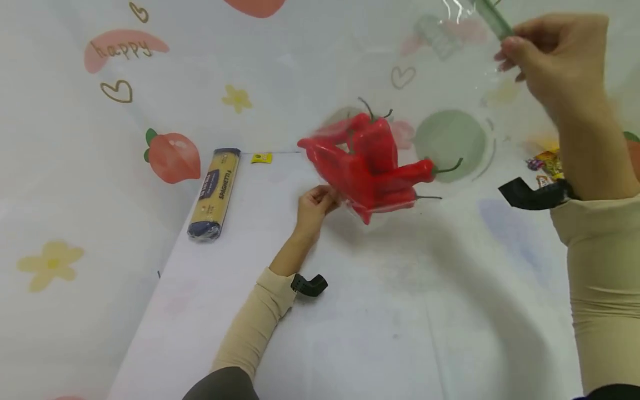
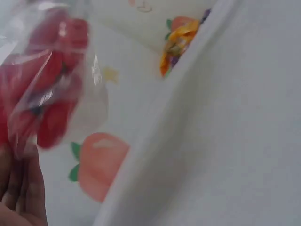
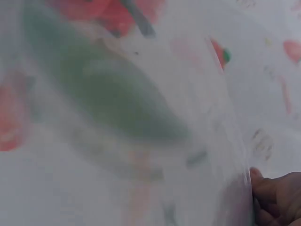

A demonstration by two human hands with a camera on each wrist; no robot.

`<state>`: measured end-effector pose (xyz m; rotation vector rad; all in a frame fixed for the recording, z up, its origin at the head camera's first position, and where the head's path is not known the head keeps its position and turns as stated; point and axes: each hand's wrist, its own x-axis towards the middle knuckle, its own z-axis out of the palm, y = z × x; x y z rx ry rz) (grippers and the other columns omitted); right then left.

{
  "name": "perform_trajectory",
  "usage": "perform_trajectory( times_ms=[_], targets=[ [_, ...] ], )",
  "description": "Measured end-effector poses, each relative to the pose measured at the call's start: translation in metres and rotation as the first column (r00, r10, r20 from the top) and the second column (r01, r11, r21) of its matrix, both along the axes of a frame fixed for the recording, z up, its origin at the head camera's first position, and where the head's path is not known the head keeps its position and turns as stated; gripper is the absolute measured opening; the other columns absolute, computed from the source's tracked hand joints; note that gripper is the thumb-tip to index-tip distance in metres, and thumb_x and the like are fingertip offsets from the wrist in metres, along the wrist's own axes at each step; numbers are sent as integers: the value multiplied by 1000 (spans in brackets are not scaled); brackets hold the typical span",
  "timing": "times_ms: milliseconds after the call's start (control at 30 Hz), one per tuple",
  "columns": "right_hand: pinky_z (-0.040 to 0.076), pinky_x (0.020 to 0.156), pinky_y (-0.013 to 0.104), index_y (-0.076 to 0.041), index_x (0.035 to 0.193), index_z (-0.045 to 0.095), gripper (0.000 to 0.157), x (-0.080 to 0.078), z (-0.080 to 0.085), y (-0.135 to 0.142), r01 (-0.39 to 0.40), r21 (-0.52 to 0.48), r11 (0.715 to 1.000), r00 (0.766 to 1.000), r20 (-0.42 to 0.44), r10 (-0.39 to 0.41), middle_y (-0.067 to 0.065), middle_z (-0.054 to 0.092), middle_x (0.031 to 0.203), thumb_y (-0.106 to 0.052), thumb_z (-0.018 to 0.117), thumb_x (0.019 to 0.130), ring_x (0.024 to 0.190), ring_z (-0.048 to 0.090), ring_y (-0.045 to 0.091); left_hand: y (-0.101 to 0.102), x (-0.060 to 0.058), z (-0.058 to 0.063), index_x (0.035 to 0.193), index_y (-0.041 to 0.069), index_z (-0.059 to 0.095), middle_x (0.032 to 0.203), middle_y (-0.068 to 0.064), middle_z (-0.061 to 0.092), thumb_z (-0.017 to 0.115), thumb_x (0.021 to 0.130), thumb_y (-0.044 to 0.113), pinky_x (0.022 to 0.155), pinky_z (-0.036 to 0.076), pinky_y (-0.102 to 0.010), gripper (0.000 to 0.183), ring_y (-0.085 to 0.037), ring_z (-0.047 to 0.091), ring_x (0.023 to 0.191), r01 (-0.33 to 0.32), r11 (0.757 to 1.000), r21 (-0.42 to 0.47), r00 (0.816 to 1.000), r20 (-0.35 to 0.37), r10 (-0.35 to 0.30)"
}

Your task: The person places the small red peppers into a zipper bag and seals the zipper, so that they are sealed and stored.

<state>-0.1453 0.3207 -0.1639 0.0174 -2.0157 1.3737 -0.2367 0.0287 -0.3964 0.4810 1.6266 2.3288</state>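
A large clear plastic bag (image 1: 440, 72) hangs tilted above the white table, with several red peppers (image 1: 357, 166) bunched in its lower left part. Their dark green stems point right and upward. My right hand (image 1: 562, 66), raised at the upper right, pinches the bag's top edge by a green strip (image 1: 492, 19). At the opposite low corner, my left hand (image 1: 312, 211) pinches the plastic just under the peppers. The left wrist view has that hand (image 2: 23, 188) at its lower left, below the blurred peppers. Thin plastic fills much of the right wrist view beside the right hand (image 3: 280, 200).
A spaghetti packet (image 1: 215, 194) lies at the table's left edge. Near it, by the back edge, is a small yellow sachet (image 1: 261, 158). Colourful wrappers (image 1: 547, 164) sit behind my right forearm. A printed white sheet (image 1: 190, 100) covers the wall behind.
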Motion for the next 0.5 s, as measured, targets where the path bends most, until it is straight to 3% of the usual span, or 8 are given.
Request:
perform_trajectory(
  times_ms=[33, 100, 200, 367, 433, 500],
  targets=[
    [45, 48, 9, -5, 87, 70, 8, 1, -13, 10, -33, -100, 994, 997, 61, 39, -6, 68, 69, -8, 67, 81, 55, 61, 5, -5, -4, 3, 102, -15, 56, 72, 9, 67, 55, 89, 0, 68, 55, -18, 20, -2, 63, 67, -58, 998, -14, 998, 0, 58],
    [49, 50, 12, -5, 80, 71, 3, 3, -44, 28, -85, -277, 957, 980, 151, 130, -2, 69, 65, -3, 69, 78, 54, 63, 7, -14, -12, 8, 101, -14, 58, 70, 10, 66, 58, 87, 3, 64, 54, -16, 22, -2, 62, 63, -155, 985, -72, 988, -12, 155],
    [52, 54, 15, -8, 76, 71, 5, 3, -99, 47, -89, -424, 901, 941, 262, 216, -2, 70, 66, -4, 70, 78, 56, 65, 7, -24, -24, 13, 101, -11, 62, 70, 9, 65, 62, 86, 8, 60, 54, -15, 24, -2, 61, 62, -224, 960, -167, 974, -19, 224],
    [52, 59, 13, -21, 74, 69, 9, -1, -174, 61, 24, -347, 937, 857, 491, 160, -14, 67, 66, -17, 68, 82, 62, 64, -1, -22, -43, 5, 99, -10, 63, 68, 7, 61, 62, 87, 11, 55, 50, -13, 24, 0, 55, 57, -228, 922, -313, 972, -25, 232],
    [51, 61, 11, -23, 77, 66, 6, -2, -191, 62, 51, -263, 963, 820, 562, 110, -19, 66, 67, -24, 66, 83, 64, 63, -5, -19, -49, -3, 97, -9, 64, 66, 6, 60, 62, 86, 10, 53, 46, -11, 22, 1, 51, 54, -252, 882, -399, 967, -73, 244],
    [51, 61, 10, -21, 80, 64, 9, -4, -201, 63, 76, -211, 975, 796, 602, 68, -21, 64, 67, -29, 68, 82, 64, 62, -6, -16, -53, -9, 94, -7, 66, 66, 2, 61, 62, 86, 11, 51, 43, -11, 20, 1, 49, 52, -288, 813, -505, 958, -149, 246]
  ],
)
